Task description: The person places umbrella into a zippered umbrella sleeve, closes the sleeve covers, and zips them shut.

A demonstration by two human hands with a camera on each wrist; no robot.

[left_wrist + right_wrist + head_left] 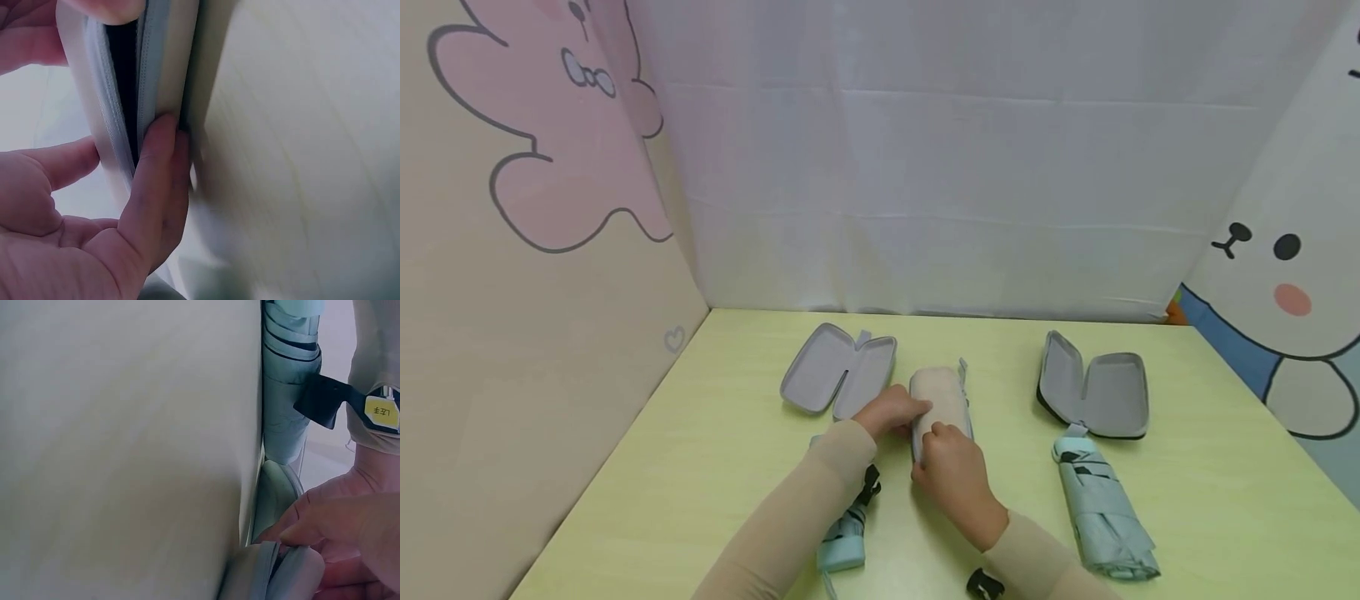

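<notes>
A cream zippered case (943,400) lies near the middle of the table. My left hand (893,408) grips it from the left side, thumb on the top face and fingers (156,187) on the lower half. In the left wrist view, a dark gap shows between the case's two zipper edges (147,75). At the near end my right hand (957,475) pinches the case, its fingers curled. The right wrist view shows this hand's thumb (312,531) at the seam of the case (300,578). What lies inside is hidden.
An open case with grey lining (816,375) lies back left, and another open case (1117,396) back right. A folded light-blue umbrella (1108,508) lies in front of the right one. A second umbrella (842,550) is partly hidden under the left forearm. A curtain (955,192) hangs behind.
</notes>
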